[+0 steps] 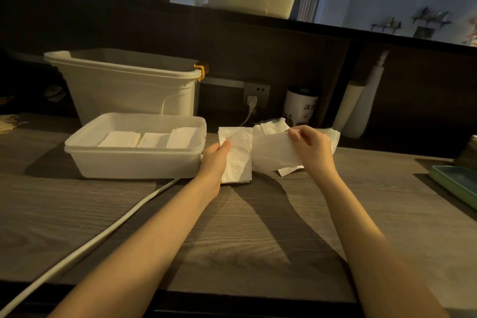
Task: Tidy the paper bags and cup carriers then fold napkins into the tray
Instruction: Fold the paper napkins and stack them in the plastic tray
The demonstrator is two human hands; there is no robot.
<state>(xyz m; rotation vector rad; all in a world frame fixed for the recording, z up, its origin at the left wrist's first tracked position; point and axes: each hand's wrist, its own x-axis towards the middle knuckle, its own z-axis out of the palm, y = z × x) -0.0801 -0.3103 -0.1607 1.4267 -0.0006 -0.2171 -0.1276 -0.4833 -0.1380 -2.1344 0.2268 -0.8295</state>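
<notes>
Napkins [237,155] are being folded at frame centre, the left hand [215,160] pinching a folded one and the right hand [313,148] pinching a loose sheet [273,152], just beside the tray [134,160].

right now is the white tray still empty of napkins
No, three folded napkins already lie side by side inside the white tray.

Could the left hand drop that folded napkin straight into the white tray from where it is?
Probably yes. The left hand holds the folded napkin right beside the tray, whose top is open, with room beside the napkins inside.
</notes>
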